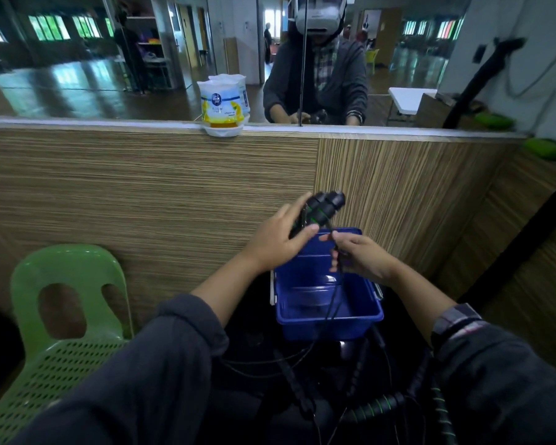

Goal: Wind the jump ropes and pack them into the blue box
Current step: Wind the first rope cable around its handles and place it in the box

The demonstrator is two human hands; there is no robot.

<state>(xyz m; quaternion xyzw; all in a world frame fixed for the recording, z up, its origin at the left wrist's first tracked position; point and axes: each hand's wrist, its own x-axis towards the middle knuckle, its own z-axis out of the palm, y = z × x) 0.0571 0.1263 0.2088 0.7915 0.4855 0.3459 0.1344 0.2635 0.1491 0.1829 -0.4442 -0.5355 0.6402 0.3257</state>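
Note:
My left hand [278, 240] grips a pair of black jump rope handles with green rings [323, 209], held together above the far rim of the blue box [353, 321]. My right hand [358, 255] pinches the thin black cord [334, 297] just below the handles; the cord hangs down across the box and over its front wall. The box is open and I see nothing resting inside it. More black handles with green stripes [377, 407] and loose cords [270, 361] lie on the dark surface in front of the box, near my lap.
A green plastic chair [65, 319] stands to the left. A wood-grain partition [142, 194] rises right behind the box, topped by a mirror. An air-freshener tub [220, 107] sits on its ledge. Green objects [548, 149] rest at the far right.

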